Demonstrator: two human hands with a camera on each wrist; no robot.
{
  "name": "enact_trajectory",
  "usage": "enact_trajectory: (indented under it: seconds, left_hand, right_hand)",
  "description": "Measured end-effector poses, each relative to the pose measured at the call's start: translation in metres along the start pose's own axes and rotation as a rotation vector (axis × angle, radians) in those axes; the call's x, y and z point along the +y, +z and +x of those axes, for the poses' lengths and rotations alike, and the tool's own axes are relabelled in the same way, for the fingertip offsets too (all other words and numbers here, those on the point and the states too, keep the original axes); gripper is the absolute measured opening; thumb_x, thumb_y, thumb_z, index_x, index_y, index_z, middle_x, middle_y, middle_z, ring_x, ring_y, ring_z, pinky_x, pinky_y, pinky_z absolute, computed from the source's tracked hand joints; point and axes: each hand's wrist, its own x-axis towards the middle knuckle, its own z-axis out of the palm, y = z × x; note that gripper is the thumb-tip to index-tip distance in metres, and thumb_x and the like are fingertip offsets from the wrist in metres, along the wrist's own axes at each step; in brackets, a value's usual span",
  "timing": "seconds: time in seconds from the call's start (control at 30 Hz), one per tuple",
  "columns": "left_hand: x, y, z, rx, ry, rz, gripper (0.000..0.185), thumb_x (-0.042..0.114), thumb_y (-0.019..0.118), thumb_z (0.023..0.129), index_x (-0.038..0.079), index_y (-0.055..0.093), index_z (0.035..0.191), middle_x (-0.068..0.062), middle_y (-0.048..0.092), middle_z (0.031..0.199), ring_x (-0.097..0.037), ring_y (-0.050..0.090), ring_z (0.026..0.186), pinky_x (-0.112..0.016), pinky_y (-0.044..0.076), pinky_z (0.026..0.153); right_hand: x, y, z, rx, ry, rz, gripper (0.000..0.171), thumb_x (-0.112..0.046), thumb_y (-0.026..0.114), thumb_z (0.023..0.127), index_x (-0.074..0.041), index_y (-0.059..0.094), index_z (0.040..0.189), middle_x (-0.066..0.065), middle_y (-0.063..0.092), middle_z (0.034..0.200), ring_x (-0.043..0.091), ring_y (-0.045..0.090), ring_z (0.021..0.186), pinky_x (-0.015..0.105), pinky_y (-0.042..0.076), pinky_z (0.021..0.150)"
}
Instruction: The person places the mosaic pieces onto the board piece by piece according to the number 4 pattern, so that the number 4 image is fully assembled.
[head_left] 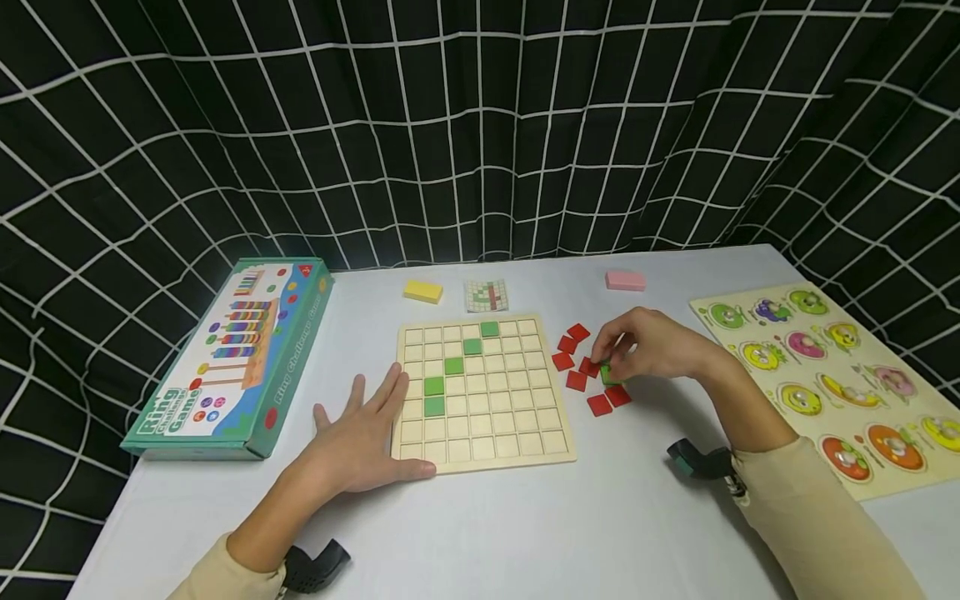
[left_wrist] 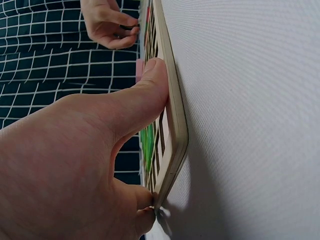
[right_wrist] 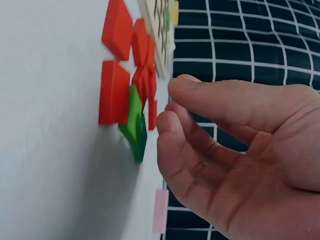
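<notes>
My left hand (head_left: 360, 446) lies with fingers spread along the left edge of a square wooden grid board (head_left: 491, 425). Its thumb (left_wrist: 156, 80) rests on the board's near edge. Several green tiles (head_left: 453, 366) sit in the grid, stepping down from upper right to lower left. Right of the board, my right hand (head_left: 643, 343) hovers at a small pile of red tiles (head_left: 599, 405). In the right wrist view its thumb and fingers are bent loosely with nothing between them. Green tiles (right_wrist: 134, 115) lie among the red ones just beside the fingertips.
A boxed ring game (head_left: 225, 358) stands at the left. Behind the board lie a yellow block (head_left: 423, 291), a small pattern card (head_left: 486, 296) and a pink block (head_left: 625, 281). A fruit picture board (head_left: 810, 417) lies at the right, close to the right forearm. A black grid curtain (head_left: 480, 133) surrounds the table.
</notes>
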Motion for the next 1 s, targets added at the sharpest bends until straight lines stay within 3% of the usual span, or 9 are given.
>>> enact_trajectory:
  seconds: [0.73, 1.0]
  left_hand:
    - [0.001, 0.000, -0.001, 0.000, -0.007, -0.011, 0.129, 0.079, 0.073, 0.076, 0.012, 0.015, 0.168, -0.005, 0.006, 0.177, -0.054, 0.006, 0.158, -0.093, 0.007, 0.102]
    - [0.001, 0.000, -0.001, 0.002, -0.003, -0.009, 0.128, 0.079, 0.073, 0.076, 0.012, 0.015, 0.168, -0.005, 0.005, 0.177, -0.054, 0.006, 0.158, -0.094, 0.008, 0.102]
  right_hand:
    - [0.022, 0.000, 0.002, -0.037, 0.065, 0.051, 0.028, 0.000, 0.086, 0.077, -0.005, 0.078, 0.103, 0.008, 0.069, 0.095, 0.022, 0.060, 0.086, 0.027, 0.055, 0.070]
    - [0.022, -0.001, 0.000, -0.043, 0.051, 0.048, 0.025, 0.000, 0.084, 0.078, -0.007, 0.080, 0.102, 0.007, 0.073, 0.104, 0.023, 0.061, 0.089, 0.028, 0.057, 0.073]
